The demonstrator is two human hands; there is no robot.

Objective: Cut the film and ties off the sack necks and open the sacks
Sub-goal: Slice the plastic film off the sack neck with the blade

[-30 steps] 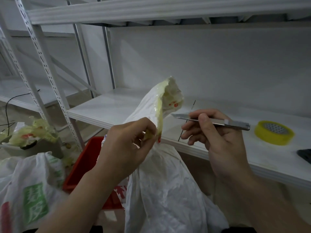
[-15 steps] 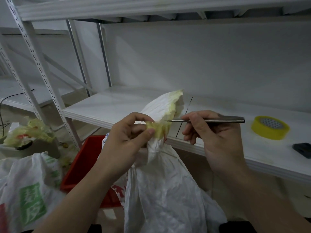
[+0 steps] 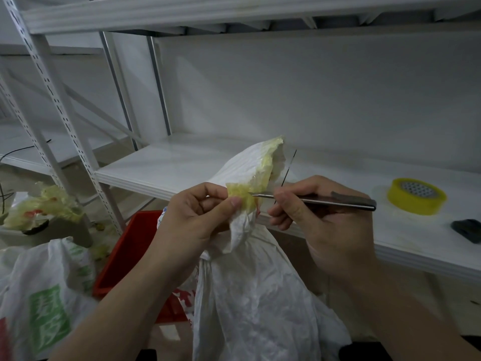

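A white woven sack [image 3: 255, 295] stands upright in front of me, its neck bunched and wrapped in yellowish film [image 3: 246, 195]. My left hand [image 3: 197, 222] pinches the wrapped neck between thumb and fingers. My right hand [image 3: 322, 220] grips a slim metal utility knife [image 3: 335, 201] like a pen, held nearly level. The blade tip touches the film just right of my left thumb. The sack's mouth flares up above the wrap toward the shelf.
A white shelf board [image 3: 182, 165] runs behind the sack, with a yellow tape roll [image 3: 416, 195] and a dark object [image 3: 468, 230] at its right. A red crate [image 3: 130, 256] sits low left, beside another printed sack [image 3: 44, 303] and a heap of removed film [image 3: 44, 207].
My left hand has bent the sack neck down and to the right. The knife turned from flat side up to level, and its tip moved left onto the film.
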